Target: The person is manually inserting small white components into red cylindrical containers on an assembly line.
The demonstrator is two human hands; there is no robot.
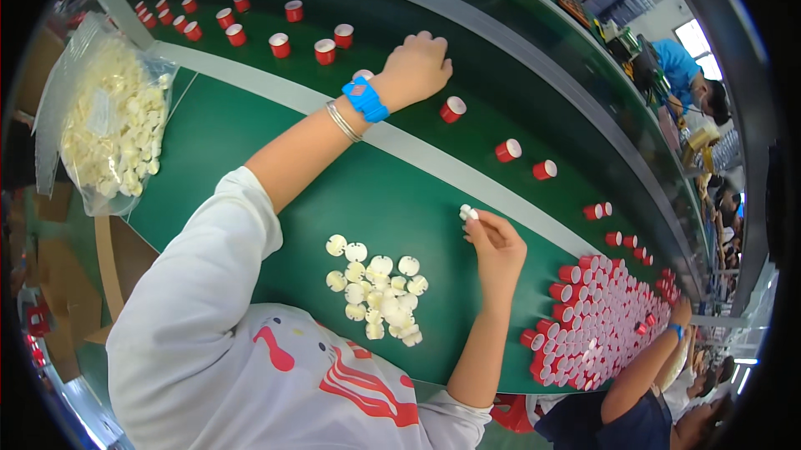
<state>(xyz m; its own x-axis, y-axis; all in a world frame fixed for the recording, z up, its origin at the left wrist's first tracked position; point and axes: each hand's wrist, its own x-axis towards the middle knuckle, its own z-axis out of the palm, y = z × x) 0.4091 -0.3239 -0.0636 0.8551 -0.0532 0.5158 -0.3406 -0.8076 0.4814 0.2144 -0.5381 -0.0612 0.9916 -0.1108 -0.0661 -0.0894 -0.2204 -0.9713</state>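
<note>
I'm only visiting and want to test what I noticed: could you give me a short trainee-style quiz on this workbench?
1. True or false: the right hand pinches a small white disc.
2. The left hand reaches over which surface? A) green belt B) cardboard box C) clear bag
3. What colour are the caps spread along the belt?

Key: 1 true; 2 A; 3 red with white tops.
</note>
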